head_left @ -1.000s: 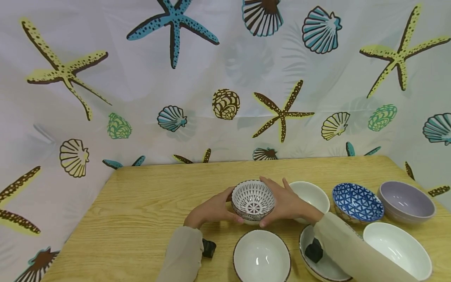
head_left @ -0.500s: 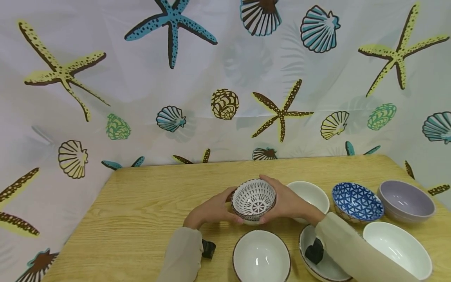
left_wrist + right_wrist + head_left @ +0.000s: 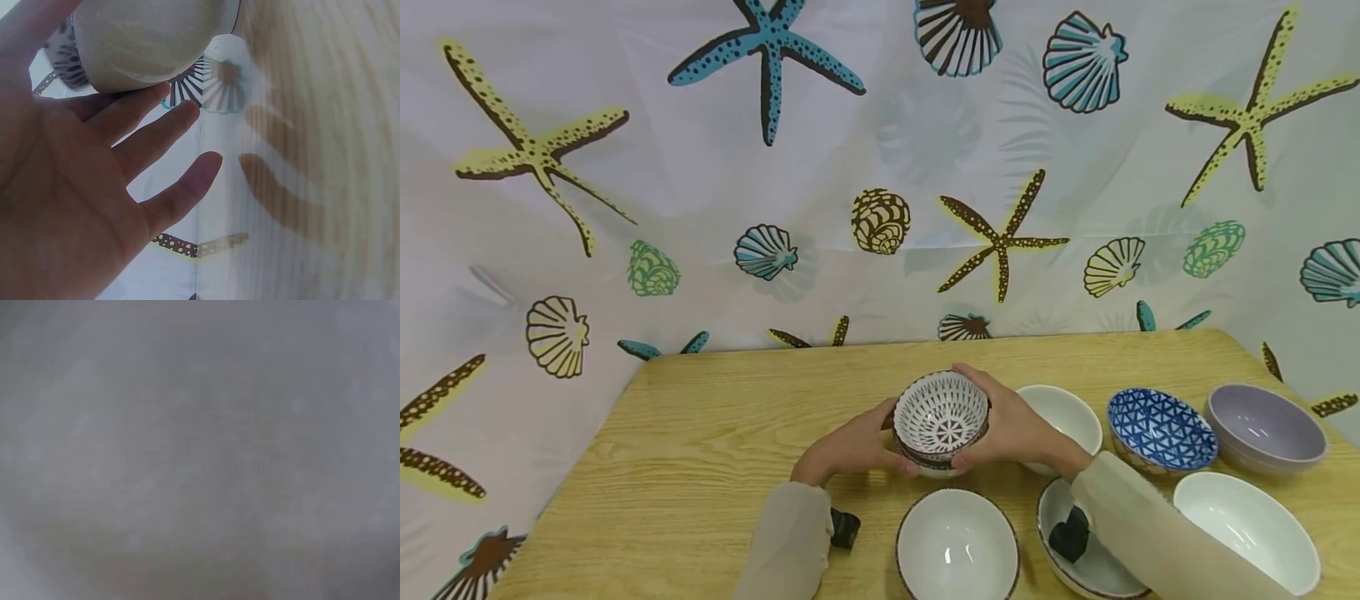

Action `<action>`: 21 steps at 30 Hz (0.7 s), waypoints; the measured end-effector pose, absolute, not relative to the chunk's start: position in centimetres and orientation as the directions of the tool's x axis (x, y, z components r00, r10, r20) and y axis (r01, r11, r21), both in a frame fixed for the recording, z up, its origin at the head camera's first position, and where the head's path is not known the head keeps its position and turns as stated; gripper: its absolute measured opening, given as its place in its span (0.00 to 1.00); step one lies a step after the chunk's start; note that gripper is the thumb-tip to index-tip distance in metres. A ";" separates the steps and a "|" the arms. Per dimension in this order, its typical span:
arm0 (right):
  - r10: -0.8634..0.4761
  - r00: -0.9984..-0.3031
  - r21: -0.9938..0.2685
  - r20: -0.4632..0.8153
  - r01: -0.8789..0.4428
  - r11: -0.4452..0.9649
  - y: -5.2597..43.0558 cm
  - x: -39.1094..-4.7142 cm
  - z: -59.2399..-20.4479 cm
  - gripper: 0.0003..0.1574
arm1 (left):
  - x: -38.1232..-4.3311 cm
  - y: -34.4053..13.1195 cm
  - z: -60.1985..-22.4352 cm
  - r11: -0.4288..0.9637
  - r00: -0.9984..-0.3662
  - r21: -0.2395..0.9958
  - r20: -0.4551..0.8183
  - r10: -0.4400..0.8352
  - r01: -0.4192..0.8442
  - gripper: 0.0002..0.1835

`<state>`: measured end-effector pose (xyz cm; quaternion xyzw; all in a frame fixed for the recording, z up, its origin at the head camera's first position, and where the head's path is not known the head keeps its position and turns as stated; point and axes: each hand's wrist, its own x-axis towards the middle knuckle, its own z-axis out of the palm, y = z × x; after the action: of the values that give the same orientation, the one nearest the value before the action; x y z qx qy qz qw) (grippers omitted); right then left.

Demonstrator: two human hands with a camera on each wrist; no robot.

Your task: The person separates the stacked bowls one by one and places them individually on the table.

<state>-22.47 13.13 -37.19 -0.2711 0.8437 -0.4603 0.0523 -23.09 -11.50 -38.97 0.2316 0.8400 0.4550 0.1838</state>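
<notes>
A small bowl with a dark-and-white pattern [image 3: 942,412] is nested in a plain white bowl [image 3: 147,37], whose pale underside shows below it in the head view. My left hand [image 3: 857,446] is around the left side, thumb in front. In the left wrist view, one finger lies against the plain bowl's wall while the lower fingers spread away from it. My right hand [image 3: 1009,423] grips the patterned bowl's right side, fingers behind the rim and thumb at the front. The right wrist view is only a grey blur.
Nearest me stands a white bowl with a dark rim [image 3: 957,546]; a grey-white bowl [image 3: 1101,567] is partly under my right sleeve. Farther right are a cream bowl [image 3: 1063,417], a blue patterned bowl [image 3: 1161,429], a lilac bowl [image 3: 1262,425] and a white oval bowl [image 3: 1243,529].
The patterned bowl has risen slightly, exposing more of its outer side at the front, and my right hand has gone up a little with it. My left hand stays nearly in place.
</notes>
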 end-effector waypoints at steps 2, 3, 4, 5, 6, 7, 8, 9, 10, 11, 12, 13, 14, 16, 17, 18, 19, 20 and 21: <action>-0.497 -0.851 -0.811 0.170 -0.407 0.419 13.4 -22.4 -36.9 0.73 | -23.1 -11.3 -38.9 0.485 -0.828 0.848 -0.106 0.550 0.213 0.56; -0.494 -0.852 -0.814 0.175 -0.407 0.414 13.5 -22.5 -36.7 0.73 | -23.2 -11.3 -38.9 0.492 -0.832 0.845 -0.111 0.544 0.209 0.56; -0.492 -0.852 -0.816 0.180 -0.409 0.409 13.6 -22.5 -36.5 0.73 | -23.2 -11.2 -38.9 0.498 -0.835 0.843 -0.116 0.538 0.204 0.57; -0.490 -0.852 -0.816 0.185 -0.411 0.406 13.7 -22.5 -36.4 0.73 | -23.2 -11.2 -38.9 0.505 -0.837 0.840 -0.120 0.533 0.201 0.57; -0.486 -0.853 -0.815 0.190 -0.413 0.406 13.9 -22.4 -36.2 0.73 | -23.3 -11.2 -38.9 0.514 -0.842 0.835 -0.126 0.525 0.196 0.57; -0.482 -0.855 -0.817 0.193 -0.412 0.403 14.0 -22.4 -36.0 0.73 | -23.3 -11.2 -38.9 0.519 -0.844 0.833 -0.129 0.520 0.193 0.57; -0.477 -0.856 -0.817 0.199 -0.414 0.401 14.1 -22.3 -35.9 0.74 | -23.3 -11.2 -38.9 0.523 -0.847 0.830 -0.130 0.516 0.191 0.56; -0.472 -0.857 -0.816 0.208 -0.418 0.400 14.3 -22.3 -35.7 0.74 | -23.3 -11.2 -38.9 0.527 -0.849 0.829 -0.133 0.511 0.188 0.56; -0.465 -0.859 -0.815 0.215 -0.420 0.400 14.4 -22.2 -35.6 0.74 | -23.3 -11.2 -38.9 0.527 -0.849 0.829 -0.133 0.511 0.187 0.56; -0.460 -0.859 -0.813 0.224 -0.425 0.398 14.6 -22.1 -35.5 0.73 | -23.4 -11.2 -38.9 0.528 -0.850 0.829 -0.134 0.509 0.186 0.55; -0.452 -0.862 -0.814 0.230 -0.425 0.396 14.8 -22.1 -35.4 0.73 | -23.4 -11.2 -38.9 0.528 -0.851 0.829 -0.136 0.508 0.183 0.55; -0.446 -0.864 -0.819 0.234 -0.422 0.388 15.0 -22.0 -35.3 0.73 | -23.4 -11.2 -38.9 0.527 -0.851 0.830 -0.135 0.508 0.183 0.54; -0.438 -0.867 -0.823 0.237 -0.419 0.385 15.2 -21.9 -35.2 0.72 | -23.3 -11.2 -39.0 0.526 -0.850 0.831 -0.136 0.508 0.181 0.54; -0.428 -0.871 -0.831 0.240 -0.412 0.373 15.5 -21.8 -35.1 0.72 | -23.3 -11.2 -39.0 0.522 -0.848 0.833 -0.134 0.513 0.184 0.54; -0.424 -0.874 -0.836 0.238 -0.407 0.369 15.7 -21.7 -35.0 0.71 | -23.3 -11.2 -39.0 0.520 -0.848 0.834 -0.132 0.513 0.185 0.53; -0.417 -0.878 -0.842 0.234 -0.397 0.365 15.9 -21.6 -35.0 0.71 | -23.2 -11.2 -39.0 0.518 -0.846 0.835 -0.130 0.516 0.187 0.53; -0.412 -0.882 -0.846 0.230 -0.390 0.362 16.1 -21.5 -34.9 0.71 | -23.2 -11.2 -39.0 0.517 -0.845 0.835 -0.128 0.519 0.191 0.53; -0.407 -0.884 -0.848 0.228 -0.386 0.363 16.3 -21.4 -34.8 0.71 | -23.2 -11.2 -38.9 0.515 -0.844 0.835 -0.127 0.521 0.192 0.53; -0.403 -0.886 -0.850 0.227 -0.383 0.363 16.5 -21.3 -34.6 0.71 | -23.2 -11.2 -38.9 0.515 -0.843 0.835 -0.126 0.523 0.195 0.53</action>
<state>-21.29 16.51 -34.65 -0.2381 0.8254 -0.5118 0.0102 -23.22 -11.23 -38.93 0.2108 0.8505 0.4453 0.1842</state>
